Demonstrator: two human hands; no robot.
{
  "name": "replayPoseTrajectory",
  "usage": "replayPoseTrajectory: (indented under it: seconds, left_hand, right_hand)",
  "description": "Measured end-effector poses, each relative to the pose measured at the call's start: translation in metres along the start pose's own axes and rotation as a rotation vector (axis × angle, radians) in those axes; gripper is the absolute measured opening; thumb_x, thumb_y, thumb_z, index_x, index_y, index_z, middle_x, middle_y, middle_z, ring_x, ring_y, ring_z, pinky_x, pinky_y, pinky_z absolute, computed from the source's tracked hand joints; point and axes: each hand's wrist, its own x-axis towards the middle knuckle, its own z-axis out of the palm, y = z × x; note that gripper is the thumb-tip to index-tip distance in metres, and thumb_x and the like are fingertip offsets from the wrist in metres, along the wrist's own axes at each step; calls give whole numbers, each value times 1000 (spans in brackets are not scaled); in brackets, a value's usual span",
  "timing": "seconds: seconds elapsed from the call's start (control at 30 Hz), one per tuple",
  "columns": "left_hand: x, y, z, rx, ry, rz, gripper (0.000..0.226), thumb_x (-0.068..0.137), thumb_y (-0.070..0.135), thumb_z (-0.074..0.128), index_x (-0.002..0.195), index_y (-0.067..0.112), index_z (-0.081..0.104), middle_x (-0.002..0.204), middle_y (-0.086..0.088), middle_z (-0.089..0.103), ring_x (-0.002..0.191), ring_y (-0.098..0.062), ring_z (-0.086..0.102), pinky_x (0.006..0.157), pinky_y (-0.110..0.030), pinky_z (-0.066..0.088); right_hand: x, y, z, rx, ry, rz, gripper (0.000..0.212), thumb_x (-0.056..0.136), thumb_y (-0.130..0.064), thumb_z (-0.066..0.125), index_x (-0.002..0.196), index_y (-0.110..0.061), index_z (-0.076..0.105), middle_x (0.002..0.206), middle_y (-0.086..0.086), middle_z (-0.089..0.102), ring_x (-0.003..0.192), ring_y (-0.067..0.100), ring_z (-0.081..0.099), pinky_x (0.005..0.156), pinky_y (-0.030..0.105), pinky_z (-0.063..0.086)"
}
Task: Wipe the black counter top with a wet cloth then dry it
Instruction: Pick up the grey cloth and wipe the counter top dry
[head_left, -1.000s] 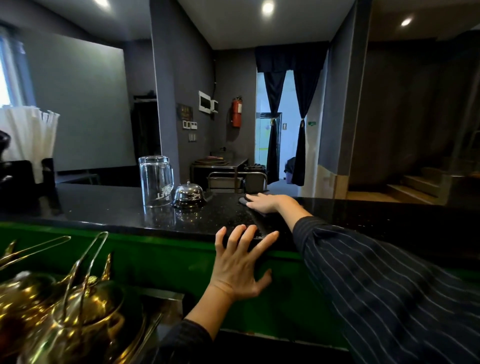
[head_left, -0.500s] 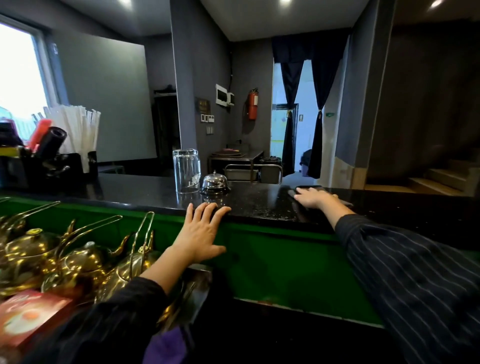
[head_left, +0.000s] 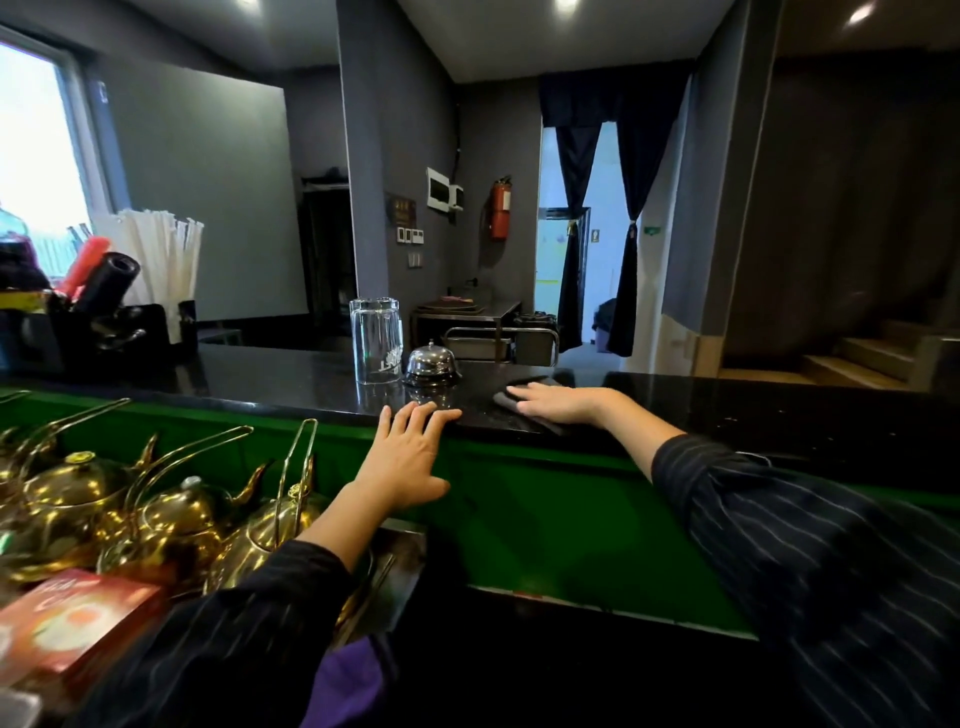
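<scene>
The black counter top (head_left: 753, 410) runs across the view above a green front panel. A dark cloth (head_left: 506, 399) lies flat on it just right of the bell. My right hand (head_left: 558, 404) presses flat on the cloth, fingers pointing left; most of the cloth is hidden under the palm. My left hand (head_left: 408, 457) rests with spread fingers on the counter's near edge, its fingertips on the black top and its palm against the green panel, holding nothing.
An upturned glass mug (head_left: 376, 340) and a chrome call bell (head_left: 431, 364) stand on the counter close to my hands. A black holder with white straws (head_left: 166, 270) sits far left. Several brass teapots (head_left: 171, 519) and a red box (head_left: 72, 623) crowd the lower left.
My right hand slid the cloth to the right, then back left toward the bell. My left hand shifted left along the counter edge. The camera view turned left.
</scene>
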Motion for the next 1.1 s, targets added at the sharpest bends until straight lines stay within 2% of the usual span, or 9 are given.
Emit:
replayPoseTrajectory:
  seconds: [0.17, 0.27, 0.43, 0.53, 0.6, 0.77, 0.87, 1.03, 1.1]
  left_hand:
    - [3, 0, -2, 44, -98, 0, 98, 75, 41, 62, 148, 31, -2, 157, -8, 7, 146, -32, -3, 115, -55, -7]
    - [6, 1, 0, 89, -132, -16, 101, 74, 42, 61, 148, 30, -6, 157, -9, 4, 145, -34, -5, 113, -57, -9]
    - [6, 1, -6, 115, -179, -35, 99, 75, 40, 59, 148, 29, -8, 158, -8, 2, 146, -32, -5, 114, -57, -7]
    - [4, 1, -13, 100, -188, -34, 100, 75, 38, 60, 149, 30, -7, 159, -7, 2, 146, -30, -4, 115, -56, -5]
    - [3, 0, -16, 73, -185, -37, 101, 74, 38, 62, 149, 31, -6, 159, -6, 4, 147, -29, -3, 116, -56, -3]
    - [2, 8, -17, 64, -214, -56, 104, 74, 41, 64, 149, 31, -8, 159, -7, 1, 146, -31, -5, 116, -58, -2]
    - [3, 14, -18, 63, -238, -77, 103, 76, 40, 63, 149, 28, -9, 159, -9, -2, 146, -34, -8, 114, -59, -4]
    - [3, 19, -16, 76, -231, -85, 98, 78, 40, 58, 149, 26, -8, 159, -12, -2, 145, -37, -8, 113, -61, -5]
    - [4, 18, -15, 75, -229, -89, 97, 79, 40, 58, 149, 26, -8, 159, -11, -3, 145, -37, -9, 112, -61, -6]
  right_hand:
    - [14, 10, 5, -32, 177, 285, 60, 98, -58, 16, 153, -38, 8, 163, -5, 5, 150, 29, 5, 119, 55, 2]
    - [17, -26, 11, -66, 248, 375, 60, 99, -54, 17, 154, -32, 10, 163, 5, 7, 149, 33, 7, 117, 58, 5]
    - [12, -77, 27, -61, 212, 142, 57, 98, -52, 19, 153, -37, 15, 163, 1, 10, 149, 30, 12, 114, 58, 7]
    - [-12, -66, 25, -69, 170, 37, 56, 97, -53, 19, 152, -41, 15, 163, -4, 9, 149, 27, 11, 114, 59, 6]
    - [-32, -38, 20, -74, 127, 39, 56, 98, -55, 18, 152, -42, 13, 163, -6, 6, 149, 26, 9, 115, 60, 5]
    - [-93, 66, 4, -40, 176, 312, 59, 97, -61, 14, 153, -41, 11, 163, -6, 4, 149, 28, 8, 116, 60, 4]
    - [-115, 107, 2, -5, 220, 493, 58, 99, -57, 13, 154, -37, 10, 163, -5, 3, 150, 27, 5, 116, 57, 3]
    - [-87, 70, 3, -15, 289, 878, 62, 99, -50, 26, 154, -25, 14, 161, 15, 12, 146, 40, 13, 115, 59, 10]
    - [-72, 42, 2, 6, 297, 914, 67, 98, -50, 30, 155, -19, 11, 160, 19, 10, 146, 42, 10, 116, 58, 9]
